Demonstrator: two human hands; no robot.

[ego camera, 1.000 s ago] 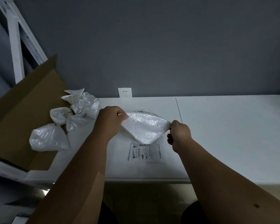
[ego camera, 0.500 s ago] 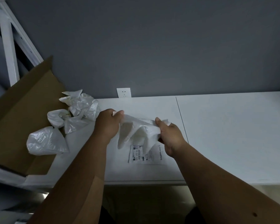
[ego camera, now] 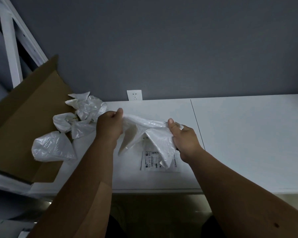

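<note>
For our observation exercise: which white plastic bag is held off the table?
The bag gripped by the left hand and right hand; the other bags lie crumpled by the cardboard.

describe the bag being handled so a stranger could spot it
On the white table below the wall socket lies a printed label. Above it a white plastic bag hangs between the left hand and right hand. The other bags lie crumpled by the cardboard box, untouched.

Grey wall [ego camera: 162,40], white socket [ego camera: 134,95], white table [ego camera: 248,134], dim light.
</note>
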